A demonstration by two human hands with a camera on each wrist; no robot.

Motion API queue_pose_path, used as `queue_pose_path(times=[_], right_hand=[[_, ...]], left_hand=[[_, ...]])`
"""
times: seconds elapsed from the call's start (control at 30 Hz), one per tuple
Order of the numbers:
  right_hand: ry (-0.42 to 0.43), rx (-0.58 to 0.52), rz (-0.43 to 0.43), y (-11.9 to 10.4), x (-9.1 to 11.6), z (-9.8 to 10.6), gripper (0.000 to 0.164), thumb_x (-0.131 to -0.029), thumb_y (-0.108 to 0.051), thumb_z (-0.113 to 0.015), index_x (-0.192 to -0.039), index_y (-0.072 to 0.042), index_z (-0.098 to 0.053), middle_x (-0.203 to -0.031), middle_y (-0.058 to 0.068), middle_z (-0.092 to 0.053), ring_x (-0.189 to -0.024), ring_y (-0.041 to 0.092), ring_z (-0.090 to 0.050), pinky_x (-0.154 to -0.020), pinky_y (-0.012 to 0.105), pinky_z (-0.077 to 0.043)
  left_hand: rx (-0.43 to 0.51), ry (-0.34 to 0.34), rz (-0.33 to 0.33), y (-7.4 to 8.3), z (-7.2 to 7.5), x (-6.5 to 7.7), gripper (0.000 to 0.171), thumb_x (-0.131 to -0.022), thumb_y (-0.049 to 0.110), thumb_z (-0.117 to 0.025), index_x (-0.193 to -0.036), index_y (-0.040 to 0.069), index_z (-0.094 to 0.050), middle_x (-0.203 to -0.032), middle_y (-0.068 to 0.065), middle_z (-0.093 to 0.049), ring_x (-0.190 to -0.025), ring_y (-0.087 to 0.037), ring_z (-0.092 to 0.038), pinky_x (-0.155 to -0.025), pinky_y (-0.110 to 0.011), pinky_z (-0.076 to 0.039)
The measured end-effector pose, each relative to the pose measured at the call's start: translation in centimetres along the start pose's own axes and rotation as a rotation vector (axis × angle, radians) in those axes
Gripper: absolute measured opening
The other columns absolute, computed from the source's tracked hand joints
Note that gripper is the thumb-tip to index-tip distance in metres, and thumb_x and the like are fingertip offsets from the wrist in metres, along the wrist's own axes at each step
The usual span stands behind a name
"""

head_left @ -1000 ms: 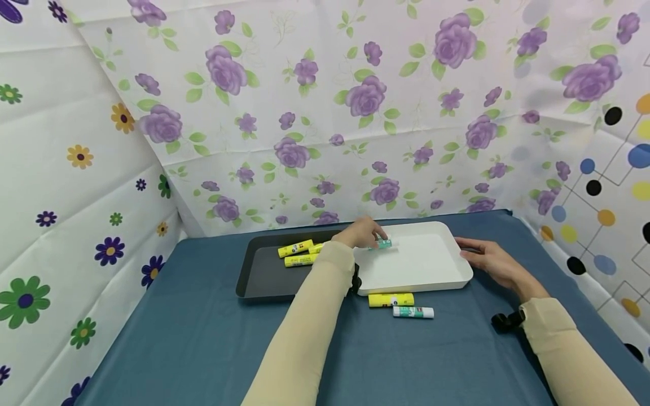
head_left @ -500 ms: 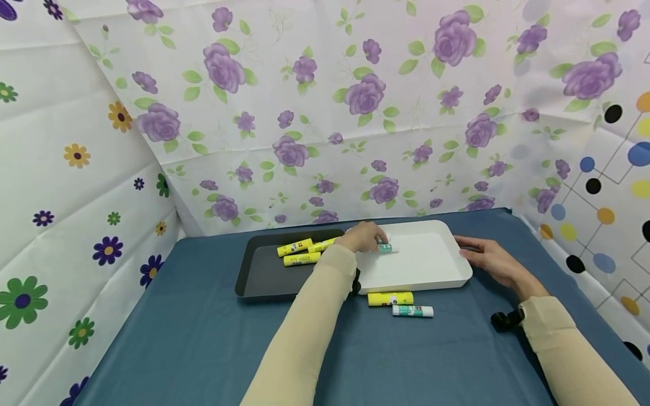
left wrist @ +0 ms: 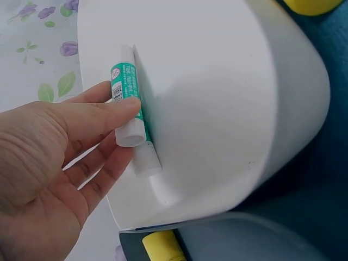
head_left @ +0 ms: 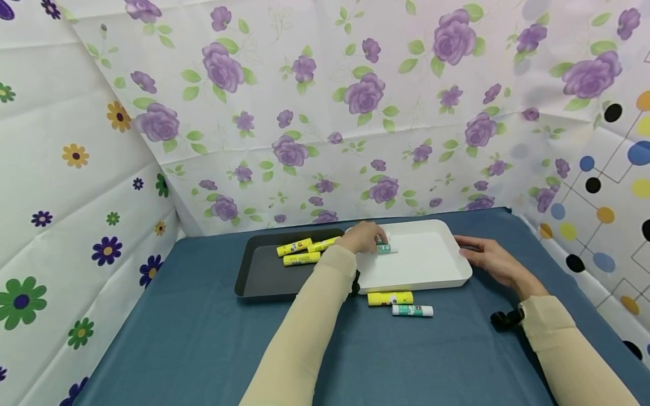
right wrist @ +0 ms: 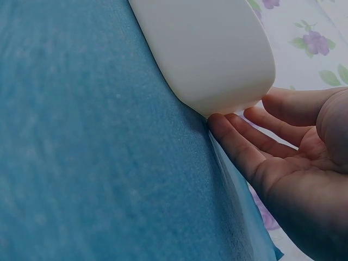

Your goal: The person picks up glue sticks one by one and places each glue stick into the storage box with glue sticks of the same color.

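My left hand (head_left: 361,237) pinches a green-and-white glue stick (left wrist: 124,81) between thumb and fingers, low over the left part of the white tray (head_left: 426,268). Right beside and partly beneath it in the left wrist view lies a second green-and-white glue stick (left wrist: 147,159), mostly covered by the first one and the fingers. At the tray's right end is my right hand (head_left: 495,262). Its extended fingers and thumb touch the outside of the end wall in the right wrist view, with nothing else in the palm.
Left of the white tray sits a dark grey tray (head_left: 264,285) with three yellow glue sticks (head_left: 302,259). In front, on the blue cloth (head_left: 406,361), lie a larger yellow glue stick (head_left: 390,298) and a green-and-white one (head_left: 413,310). A flowered cloth (head_left: 304,113) hangs behind.
My left hand has shifted slightly, and the green-and-white glue stick showing beyond its fingers lies lower and more level. More of the yellow sticks shows. My right hand has stayed put.
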State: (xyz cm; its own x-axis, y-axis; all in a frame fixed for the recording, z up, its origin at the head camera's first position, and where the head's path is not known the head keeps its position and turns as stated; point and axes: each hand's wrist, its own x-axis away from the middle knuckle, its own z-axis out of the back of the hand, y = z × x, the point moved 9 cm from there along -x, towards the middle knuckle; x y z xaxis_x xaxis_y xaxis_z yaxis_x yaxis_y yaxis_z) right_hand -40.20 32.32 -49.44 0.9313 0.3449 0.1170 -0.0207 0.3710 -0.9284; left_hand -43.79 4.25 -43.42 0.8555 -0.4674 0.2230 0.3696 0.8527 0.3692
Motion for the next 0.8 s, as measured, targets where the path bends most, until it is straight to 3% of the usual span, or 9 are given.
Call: queue_pose_path(times=[0.33,0.57,0.8], right_hand=[[0.001,0.011,0.0,-0.05,-0.11,-0.04,0.069,-0.11,-0.033,-0.055,-0.164,-0.001,-0.026,-0.167,0.027,-0.024,-0.152,0.046,-0.027,-0.106,0.033,-0.05],[0.005,0.013,0.002,-0.01,-0.05,0.03,0.068,-0.111,-0.032,-0.054,-0.164,0.0,-0.027,-0.166,0.028,-0.025,-0.151,0.047,-0.029,-0.1,0.025,-0.051],[0.009,0.026,0.0,-0.07,0.01,0.01,0.069,-0.11,-0.034,-0.054,-0.164,-0.001,-0.026,-0.166,0.028,-0.025,-0.151,0.047,-0.029,-0.106,0.034,-0.05]], left_hand=[[-0.001,0.012,-0.004,0.01,-0.27,0.34,0.038,-0.095,-0.004,-0.071,-0.124,0.021,-0.073,-0.123,-0.006,-0.067,-0.102,-0.017,-0.059,-0.079,-0.03,-0.05],[-0.004,0.028,-0.003,-0.06,-0.14,0.33,0.038,-0.095,-0.003,-0.072,-0.124,0.022,-0.073,-0.12,-0.005,-0.067,-0.102,-0.016,-0.059,-0.087,-0.033,-0.051],[0.088,0.034,-0.05,-0.18,0.38,0.74,0.041,-0.097,-0.003,-0.07,-0.133,0.017,-0.071,-0.123,-0.008,-0.067,-0.105,-0.019,-0.061,-0.084,-0.032,-0.053]])
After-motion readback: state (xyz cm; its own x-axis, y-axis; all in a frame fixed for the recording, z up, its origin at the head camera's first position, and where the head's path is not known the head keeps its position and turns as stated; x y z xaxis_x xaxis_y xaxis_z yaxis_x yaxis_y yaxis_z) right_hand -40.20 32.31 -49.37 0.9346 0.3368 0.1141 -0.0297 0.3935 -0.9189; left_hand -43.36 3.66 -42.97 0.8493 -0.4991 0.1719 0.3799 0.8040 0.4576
